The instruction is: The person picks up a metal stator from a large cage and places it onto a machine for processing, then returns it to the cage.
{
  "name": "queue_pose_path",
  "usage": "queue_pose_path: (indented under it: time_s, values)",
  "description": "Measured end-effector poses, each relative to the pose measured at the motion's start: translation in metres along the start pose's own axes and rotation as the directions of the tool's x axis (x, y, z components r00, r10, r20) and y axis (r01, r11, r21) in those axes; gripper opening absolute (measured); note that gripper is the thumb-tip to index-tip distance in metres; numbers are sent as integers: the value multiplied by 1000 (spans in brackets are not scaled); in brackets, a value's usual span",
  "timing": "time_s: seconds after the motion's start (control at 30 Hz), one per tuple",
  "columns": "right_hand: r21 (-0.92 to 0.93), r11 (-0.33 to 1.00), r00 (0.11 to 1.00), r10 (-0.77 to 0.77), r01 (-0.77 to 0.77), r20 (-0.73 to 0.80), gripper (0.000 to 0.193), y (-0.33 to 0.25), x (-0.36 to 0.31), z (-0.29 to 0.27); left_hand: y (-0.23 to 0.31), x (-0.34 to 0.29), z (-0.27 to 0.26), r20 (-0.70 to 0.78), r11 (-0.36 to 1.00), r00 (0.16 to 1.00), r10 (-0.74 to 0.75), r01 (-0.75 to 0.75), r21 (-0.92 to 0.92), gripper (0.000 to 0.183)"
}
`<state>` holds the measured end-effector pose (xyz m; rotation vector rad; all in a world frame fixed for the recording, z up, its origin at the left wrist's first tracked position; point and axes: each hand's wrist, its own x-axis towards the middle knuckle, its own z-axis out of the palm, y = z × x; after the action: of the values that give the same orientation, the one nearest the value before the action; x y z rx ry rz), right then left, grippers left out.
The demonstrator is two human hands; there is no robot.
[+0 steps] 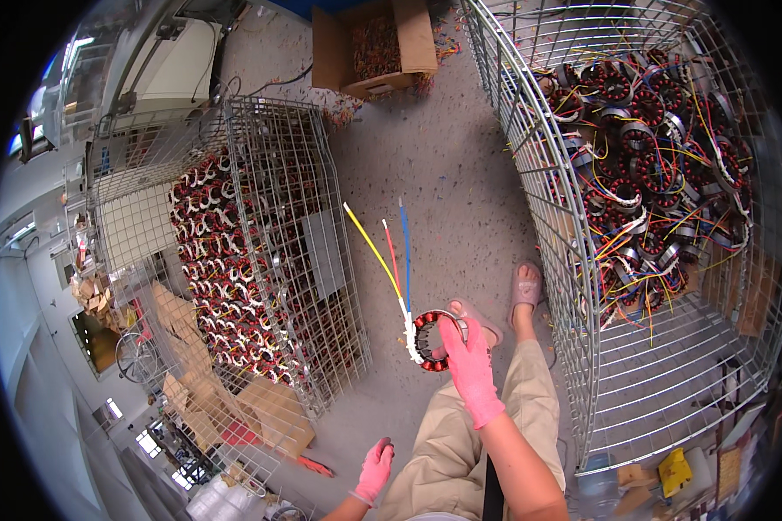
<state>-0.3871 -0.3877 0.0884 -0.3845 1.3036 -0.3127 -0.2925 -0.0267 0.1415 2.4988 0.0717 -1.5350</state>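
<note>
My right hand (469, 365), in a pink glove, grips a motor stator (432, 340) by its ring. The stator has a metal rim and red-brown copper windings, and it hangs over the floor in front of my legs. From its left side a white-sleeved lead (409, 334) runs upward and splits into yellow, red and blue wires (406, 247). My left hand (375, 470), gloved in pink too, is low at the left beside my leg. Its fingers are loosely bent, and I see nothing in them.
On the right, a wire cage (573, 260) holds a jumbled heap of stators (643, 165). Another wire cage (343, 260) on the left contains stators stacked in rows (226, 278). A cardboard box (413, 39) of wire scraps stands ahead, with scraps spilled around it.
</note>
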Motion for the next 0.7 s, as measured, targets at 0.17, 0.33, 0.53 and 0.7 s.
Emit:
queue_pose_path:
  time_s: [0.17, 0.33, 0.53, 0.7]
  values:
    - [35, 995, 992, 85, -89, 94, 57, 4, 7, 8, 14, -8, 23, -12, 999, 999, 50, -50, -13, 37]
    - [-92, 966, 969, -233, 241, 85, 59, 32, 13, 1, 12, -10, 22, 26, 1000, 999, -20, 20, -1, 43]
    - [-190, 980, 997, 63, -54, 42, 58, 23, 9, 6, -8, -13, 34, 24, 984, 999, -49, 52, -170, 43]
    - [-192, 981, 996, 57, -42, 71, 59, 21, 8, 24, -8, -21, 39, 18, 966, 999, -28, 32, -258, 43]
